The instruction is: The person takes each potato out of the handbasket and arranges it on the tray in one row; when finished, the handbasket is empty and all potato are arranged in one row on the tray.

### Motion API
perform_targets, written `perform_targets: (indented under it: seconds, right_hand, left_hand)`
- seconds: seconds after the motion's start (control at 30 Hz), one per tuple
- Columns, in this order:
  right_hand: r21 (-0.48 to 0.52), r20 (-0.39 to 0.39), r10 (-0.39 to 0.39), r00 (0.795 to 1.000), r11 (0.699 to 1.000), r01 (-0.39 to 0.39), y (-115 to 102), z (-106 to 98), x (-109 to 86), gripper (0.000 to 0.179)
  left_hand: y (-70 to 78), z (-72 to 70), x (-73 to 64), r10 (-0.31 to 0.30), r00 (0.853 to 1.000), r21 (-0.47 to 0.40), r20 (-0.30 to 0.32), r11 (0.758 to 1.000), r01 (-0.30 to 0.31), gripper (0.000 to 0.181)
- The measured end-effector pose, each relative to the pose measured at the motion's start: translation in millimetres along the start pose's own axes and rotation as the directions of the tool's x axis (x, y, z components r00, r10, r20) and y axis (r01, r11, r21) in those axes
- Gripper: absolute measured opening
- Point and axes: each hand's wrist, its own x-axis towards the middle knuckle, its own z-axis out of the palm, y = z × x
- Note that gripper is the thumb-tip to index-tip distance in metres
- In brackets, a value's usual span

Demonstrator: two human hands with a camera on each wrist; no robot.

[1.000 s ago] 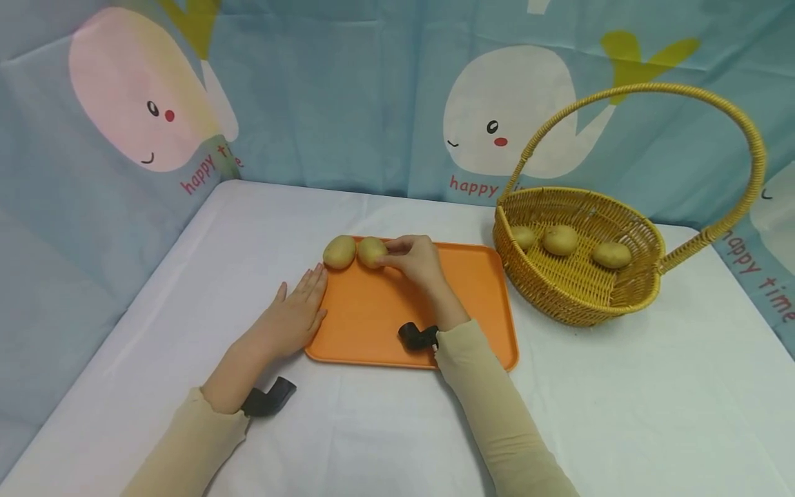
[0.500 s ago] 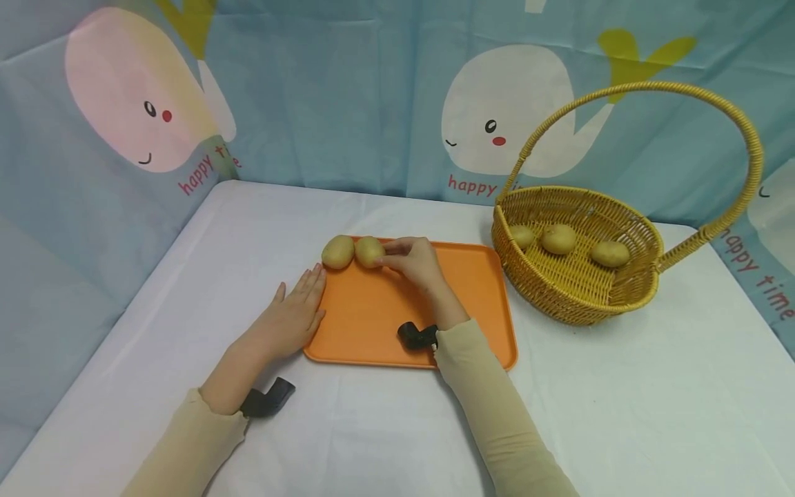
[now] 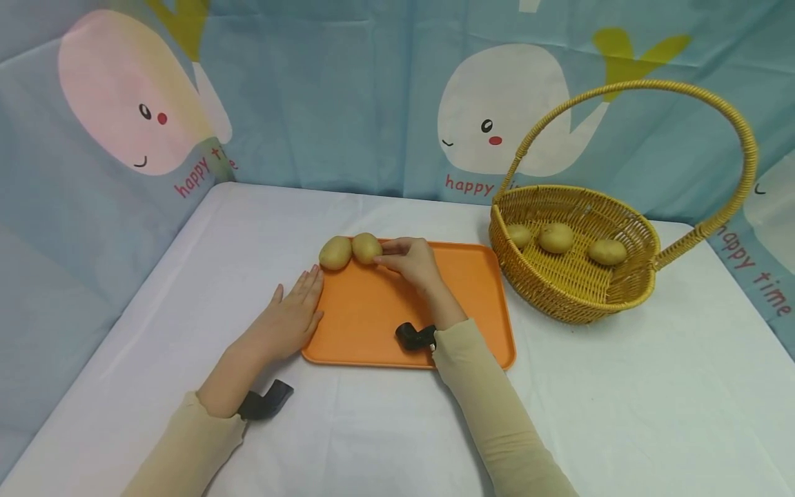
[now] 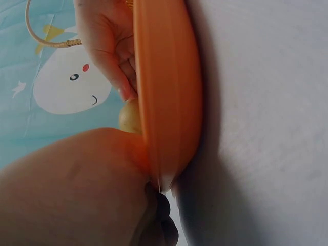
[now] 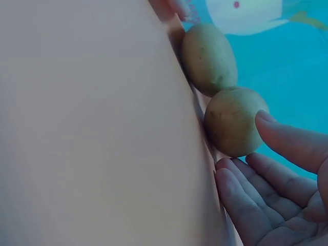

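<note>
Two potatoes sit side by side at the far left corner of an orange tray (image 3: 366, 310). The outer potato (image 3: 335, 253) lies just beyond my left fingertips. With thumb and fingers, my right hand (image 3: 415, 266) holds the inner potato (image 3: 367, 248); in the right wrist view the thumb is on one side of this potato (image 5: 236, 123) and the fingertips are at its underside. My left hand (image 3: 290, 321) rests along the tray's left edge, fingers straight. The left wrist view has the tray's rim (image 4: 169, 92) close up, hiding part of the right hand.
A yellow wicker basket (image 3: 540, 290) with a tall arched handle stands right of the tray, holding three potatoes (image 3: 555, 237). Black wrist-worn devices (image 3: 267, 402) are on both arms. A blue whale-print curtain (image 3: 323, 103) hangs behind the white table (image 3: 621, 400).
The inner potato has shifted slightly toward the back of the tray, against its neighbour. Both hands have stayed nearly in place; the whole head view has drifted slightly.
</note>
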Motion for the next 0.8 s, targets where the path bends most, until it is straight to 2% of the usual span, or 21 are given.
perform_targets:
  seconds: [0.3, 0.8]
  right_hand:
    - [0.061, -0.017, 0.001, 1.0, 0.998, 0.0, 1.0, 0.3, 0.9, 0.028]
    - [0.078, -0.023, -0.022, 0.999, 0.997, 0.024, -1.6, -1.1, -1.5, 0.025]
  left_hand:
    - [3.0, -2.8, -1.5, 0.009, 1.0, 0.013, -0.011, 1.0, -0.009, 0.061]
    - [5.4, -5.3, -1.0, 0.003, 1.0, 0.003, 0.001, 1.0, -0.003, 0.061]
